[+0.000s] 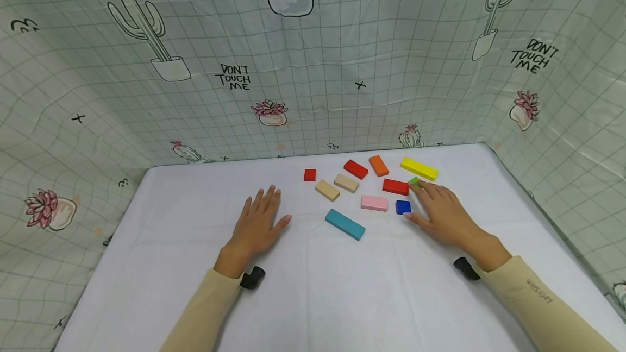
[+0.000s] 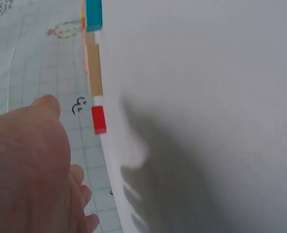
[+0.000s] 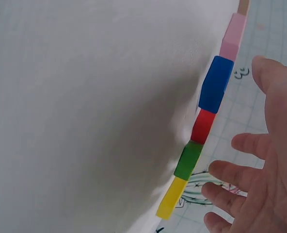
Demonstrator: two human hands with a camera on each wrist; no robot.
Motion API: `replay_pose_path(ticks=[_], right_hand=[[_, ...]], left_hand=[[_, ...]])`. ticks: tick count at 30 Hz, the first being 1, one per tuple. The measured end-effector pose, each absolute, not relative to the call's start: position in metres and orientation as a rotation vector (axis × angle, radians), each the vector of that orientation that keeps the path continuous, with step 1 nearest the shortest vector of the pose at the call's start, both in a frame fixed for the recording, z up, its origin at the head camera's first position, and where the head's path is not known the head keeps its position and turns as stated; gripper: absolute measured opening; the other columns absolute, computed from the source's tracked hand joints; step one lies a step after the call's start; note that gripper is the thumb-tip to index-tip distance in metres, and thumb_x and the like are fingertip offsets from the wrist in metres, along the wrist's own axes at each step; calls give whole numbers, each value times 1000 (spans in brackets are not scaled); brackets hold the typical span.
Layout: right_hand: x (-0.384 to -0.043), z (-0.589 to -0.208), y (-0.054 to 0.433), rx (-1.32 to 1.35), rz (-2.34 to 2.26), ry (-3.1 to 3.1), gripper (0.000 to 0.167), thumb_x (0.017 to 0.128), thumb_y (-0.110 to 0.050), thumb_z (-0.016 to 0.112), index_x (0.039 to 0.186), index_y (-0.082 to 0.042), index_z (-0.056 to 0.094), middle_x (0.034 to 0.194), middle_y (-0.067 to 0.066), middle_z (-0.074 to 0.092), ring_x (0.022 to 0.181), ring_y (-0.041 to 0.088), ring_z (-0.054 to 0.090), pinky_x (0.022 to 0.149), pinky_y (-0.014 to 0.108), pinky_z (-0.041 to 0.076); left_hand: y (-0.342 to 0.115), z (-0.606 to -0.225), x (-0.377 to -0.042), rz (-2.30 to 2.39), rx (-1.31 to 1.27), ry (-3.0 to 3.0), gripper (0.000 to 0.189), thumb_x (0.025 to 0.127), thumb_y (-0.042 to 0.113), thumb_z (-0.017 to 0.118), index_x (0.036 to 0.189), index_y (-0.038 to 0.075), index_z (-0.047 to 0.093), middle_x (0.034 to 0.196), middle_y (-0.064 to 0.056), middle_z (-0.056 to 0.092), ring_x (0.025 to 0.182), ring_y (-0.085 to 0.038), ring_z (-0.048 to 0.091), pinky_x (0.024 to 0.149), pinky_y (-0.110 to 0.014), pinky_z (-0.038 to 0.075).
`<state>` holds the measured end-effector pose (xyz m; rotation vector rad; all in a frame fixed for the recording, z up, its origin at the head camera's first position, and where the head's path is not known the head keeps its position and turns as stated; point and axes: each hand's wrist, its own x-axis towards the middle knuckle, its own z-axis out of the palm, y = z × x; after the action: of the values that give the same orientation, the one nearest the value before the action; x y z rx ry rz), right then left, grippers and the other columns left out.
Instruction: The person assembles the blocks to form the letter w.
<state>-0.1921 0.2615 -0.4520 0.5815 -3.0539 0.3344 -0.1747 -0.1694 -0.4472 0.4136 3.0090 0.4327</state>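
Note:
My left hand (image 1: 256, 225) is spread with straight fingers over the white table, left of the blocks, and holds nothing. Its shadow falls on the cloth in the left wrist view. My right hand (image 1: 442, 213) hovers with parted fingers at the right side of the blocks, holding nothing. In the head view its fingertips partly hide a green block (image 1: 413, 181), and its thumb is just beside a blue block (image 1: 403, 207). The right wrist view shows a gap between the fingers and the green block (image 3: 188, 160). Nearby lie a red block (image 1: 395, 187), a pink block (image 1: 374, 203) and a yellow block (image 1: 419, 168).
A long teal block (image 1: 345, 224) lies between the hands. Behind it are two tan blocks (image 1: 327, 190), a small red block (image 1: 310, 175), another red block (image 1: 355, 169) and an orange block (image 1: 379, 165). A checked curtain (image 1: 313, 69) hangs around the table (image 1: 303, 297).

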Motion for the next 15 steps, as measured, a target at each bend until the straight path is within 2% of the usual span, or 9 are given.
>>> replay_pose_path(ticks=[15], right_hand=[[-188, -454, 249, 644, 335, -3022, 77, 99, -38, 75, 157, 3, 44, 158, 31, 43, 142, 53, 41, 119, 70, 29]], left_hand=[[-148, -451, -170, 375, 463, 3001, 76, 110, 48, 51, 167, 2, 28, 175, -17, 22, 162, -41, 17, 131, -57, 9]])
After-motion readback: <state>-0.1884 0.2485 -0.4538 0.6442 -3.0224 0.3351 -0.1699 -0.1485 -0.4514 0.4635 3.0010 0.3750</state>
